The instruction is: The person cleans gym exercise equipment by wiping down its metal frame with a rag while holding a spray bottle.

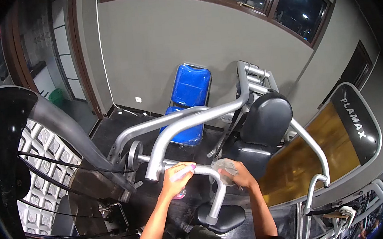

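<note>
My left hand (pixel 175 181) is closed around a spray bottle (pixel 183 171) with a white and pink head; pink shows at its lower part below my fingers. In my right hand (pixel 243 177) is a crumpled greyish cloth (pixel 225 167), pressed at the bend of a silver machine handle (pixel 199 170). That curved tube runs between my hands and bends down toward a black pad (pixel 230 219). Just beyond my hands, a thicker silver arm (pixel 174 129) of the machine sweeps up to the right. My palms are hidden.
A black padded seat (pixel 244 155) with a backrest (pixel 271 118) stands ahead right. Behind it, a blue bench (pixel 191 85) leans near the grey wall. A PLAMAX weight-stack cover (pixel 326 153) is at right. Cables (pixel 62 203) and a dark machine frame (pixel 71 130) stand left.
</note>
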{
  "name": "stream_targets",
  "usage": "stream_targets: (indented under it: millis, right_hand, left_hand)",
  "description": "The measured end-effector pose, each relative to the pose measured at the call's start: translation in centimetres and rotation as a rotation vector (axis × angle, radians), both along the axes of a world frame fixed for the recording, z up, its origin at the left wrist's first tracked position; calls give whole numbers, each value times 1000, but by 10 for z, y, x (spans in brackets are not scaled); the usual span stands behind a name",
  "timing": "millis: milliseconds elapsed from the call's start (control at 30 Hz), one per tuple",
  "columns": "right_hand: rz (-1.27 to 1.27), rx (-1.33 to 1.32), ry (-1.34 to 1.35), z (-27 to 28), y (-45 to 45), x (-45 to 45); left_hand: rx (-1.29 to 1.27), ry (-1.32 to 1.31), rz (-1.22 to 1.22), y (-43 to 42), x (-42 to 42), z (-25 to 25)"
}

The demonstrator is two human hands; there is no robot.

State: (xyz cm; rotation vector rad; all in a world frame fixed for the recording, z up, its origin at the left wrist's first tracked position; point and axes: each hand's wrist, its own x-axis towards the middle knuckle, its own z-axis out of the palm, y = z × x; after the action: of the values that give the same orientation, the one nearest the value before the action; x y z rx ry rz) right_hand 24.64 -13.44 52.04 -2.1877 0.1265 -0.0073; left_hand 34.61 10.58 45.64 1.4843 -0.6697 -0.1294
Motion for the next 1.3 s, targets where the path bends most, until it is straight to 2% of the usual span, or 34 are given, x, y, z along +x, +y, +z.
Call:
stream_targets:
  millis: [167,233,433,500,567,633,700,867,1100,1233,1300]
  right_hand:
    - [109,-135,-22,6,17,45]
    - [239,-393,-185,-2,15,51]
    - [220,-313,-217,22,2,3]
    - [199,-409,-252,24,-1,-14]
    - [146,-410,-244,27,10,-21]
    - [89,-552,-316,27,26,-19]
    - [149,-668,-416,22,37,-5]
    - [122,-771,-290,29,54,-2]
    - [166,-848,-277,30,23,-33]
    - [273,-916,-292,42,51,-10]
    - [323,-967,-315,26,54,0]
  left_hand:
    - [18,2,-12,1,2,-2]
    - [26,-5,-17,2,0,-3]
    - [93,158,-38,5,-2,9]
    - [13,21,-12,3,-1,1]
    - [5,14,-8,2,0,0]
    - [4,8,-16,2,-1,-1]
    - [28,-29,-4,2,1,-1]
    - [7,-51,-10,2,0,-2]
    - [-9,-22,-8,1,0,-4]
    - [-26,-30,-3,-1,-1,-6]
    - [-48,16,-11,-1,-1,-8]
